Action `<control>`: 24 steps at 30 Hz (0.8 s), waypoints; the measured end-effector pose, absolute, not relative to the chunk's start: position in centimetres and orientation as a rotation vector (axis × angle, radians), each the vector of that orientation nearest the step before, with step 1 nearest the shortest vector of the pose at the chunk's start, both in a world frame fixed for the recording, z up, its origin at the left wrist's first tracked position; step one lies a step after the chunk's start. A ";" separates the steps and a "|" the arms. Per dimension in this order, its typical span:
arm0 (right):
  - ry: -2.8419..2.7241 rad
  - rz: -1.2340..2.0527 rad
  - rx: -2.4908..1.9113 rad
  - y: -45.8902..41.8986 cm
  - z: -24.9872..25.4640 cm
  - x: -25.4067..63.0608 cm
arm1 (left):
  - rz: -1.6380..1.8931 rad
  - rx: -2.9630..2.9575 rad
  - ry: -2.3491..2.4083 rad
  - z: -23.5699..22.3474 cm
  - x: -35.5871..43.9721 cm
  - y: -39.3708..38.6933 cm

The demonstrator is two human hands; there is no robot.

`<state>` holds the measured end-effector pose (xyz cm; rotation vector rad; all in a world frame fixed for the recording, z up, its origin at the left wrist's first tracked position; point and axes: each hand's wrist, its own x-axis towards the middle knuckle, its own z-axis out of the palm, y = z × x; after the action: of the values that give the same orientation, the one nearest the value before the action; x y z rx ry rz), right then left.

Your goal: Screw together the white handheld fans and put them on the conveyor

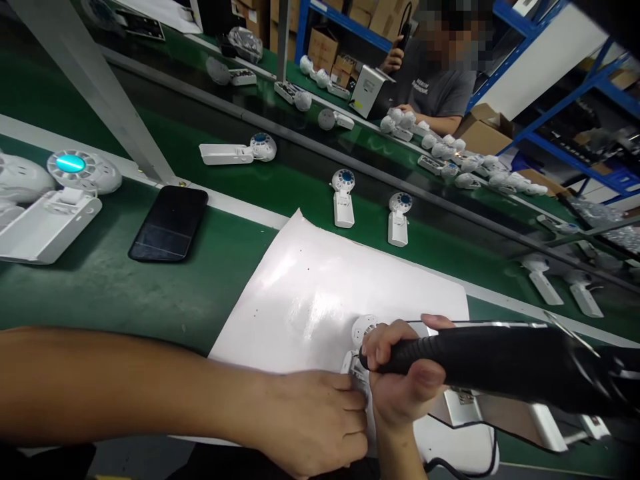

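Observation:
My right hand [400, 380] is wrapped around a black corded hand tool [480, 360], which looks like an electric screwdriver. Its narrow end points left, over a white device with a round vented head [364, 328]. Curled and closed, my left hand [325, 420] grips the lower part of that device, its fingertips partly hidden. The device lies on a white sheet [295, 300] in front of me. Both hands are close together, and the tool's tip is hard to make out between them.
A black phone [170, 223] lies left, beside a similar white device with a lit cyan disc [71, 163]. Several such devices [343, 200] sit along the green conveyor belt [300, 180]. A metal post [100, 87] rises at left. Across the line, a person [440, 87] works.

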<state>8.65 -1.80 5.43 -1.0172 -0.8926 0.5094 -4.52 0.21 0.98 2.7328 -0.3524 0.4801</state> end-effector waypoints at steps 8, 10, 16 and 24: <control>-0.872 0.266 -1.037 -4.0 7.2 12.0 | 0.558 2.728 -0.358 0.6 -4.4 0.1; -0.871 0.343 -1.095 -4.1 6.8 12.2 | 0.569 2.718 -0.341 0.7 -4.4 0.0; -0.749 0.415 -1.112 -3.6 5.3 10.9 | 0.527 2.723 -0.360 0.5 -4.5 0.2; -0.768 0.412 -0.980 -3.5 4.8 10.7 | 0.499 2.977 -0.286 -3.5 -4.3 -0.6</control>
<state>10.72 -3.51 4.80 -0.9796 -0.7681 0.4120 -4.33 -0.61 -3.51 2.9771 -0.2859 0.4989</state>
